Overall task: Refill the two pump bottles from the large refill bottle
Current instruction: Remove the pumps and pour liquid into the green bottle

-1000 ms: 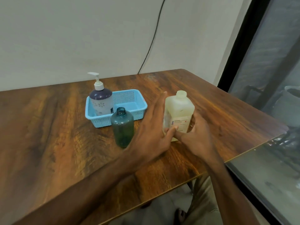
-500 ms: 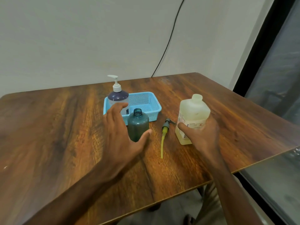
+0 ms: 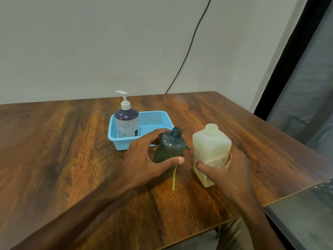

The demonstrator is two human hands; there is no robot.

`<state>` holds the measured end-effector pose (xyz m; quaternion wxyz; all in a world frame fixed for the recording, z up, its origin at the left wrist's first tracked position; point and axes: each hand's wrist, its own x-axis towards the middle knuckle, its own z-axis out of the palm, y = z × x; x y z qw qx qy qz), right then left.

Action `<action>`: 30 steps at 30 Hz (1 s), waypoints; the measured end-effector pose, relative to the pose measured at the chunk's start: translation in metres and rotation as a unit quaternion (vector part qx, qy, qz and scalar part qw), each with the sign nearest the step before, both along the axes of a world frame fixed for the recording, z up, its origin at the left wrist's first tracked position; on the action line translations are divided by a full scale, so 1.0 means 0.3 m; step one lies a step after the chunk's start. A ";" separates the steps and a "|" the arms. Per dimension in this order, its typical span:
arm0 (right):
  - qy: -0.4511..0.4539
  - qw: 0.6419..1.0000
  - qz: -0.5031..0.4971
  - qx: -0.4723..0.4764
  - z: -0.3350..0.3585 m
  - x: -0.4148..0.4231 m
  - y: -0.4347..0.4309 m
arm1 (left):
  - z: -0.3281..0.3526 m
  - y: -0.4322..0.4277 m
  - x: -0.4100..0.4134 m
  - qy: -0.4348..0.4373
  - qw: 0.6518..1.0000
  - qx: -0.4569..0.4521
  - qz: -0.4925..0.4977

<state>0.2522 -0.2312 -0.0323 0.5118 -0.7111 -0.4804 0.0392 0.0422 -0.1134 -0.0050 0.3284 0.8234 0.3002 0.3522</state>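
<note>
Teal bottle (image 3: 169, 148): pump off, neck open. Your left hand (image 3: 142, 159) grips it, thumb across the front and fingers round the back. It leans toward your right hand (image 3: 228, 170).

That hand grips the refill bottle (image 3: 210, 147) low on its body. The bottle is uncapped, upright and just beside the teal bottle. I cannot tell whether its base rests on the table (image 3: 54, 150).

The pump (image 3: 174, 179) lies on the table below your left thumb, with only its yellow tube plainly showing. The second bottle (image 3: 127, 123) stands in the basket (image 3: 126, 143) beyond your left hand, pump fitted.

Finding: pouring has not begun.

Recommended:
- Set the teal bottle's base firmly on the table and hold the neck steady.
- Bring the refill mouth directly over that narrow neck before tipping.
- Tip slowly, because a wide mouth will likely flood a small opening.
- Your low grip may let the refill bottle swing, so consider holding it higher.
</note>
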 end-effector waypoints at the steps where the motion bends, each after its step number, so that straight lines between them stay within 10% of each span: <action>1: -0.004 1.000 0.005 -0.004 0.007 0.001 -0.010 | 0.002 0.004 0.008 0.001 1.000 0.000 -0.016; 30: -0.131 0.987 0.063 -0.065 0.069 0.003 -0.065 | -0.001 0.026 -0.033 0.009 0.993 0.016 -0.113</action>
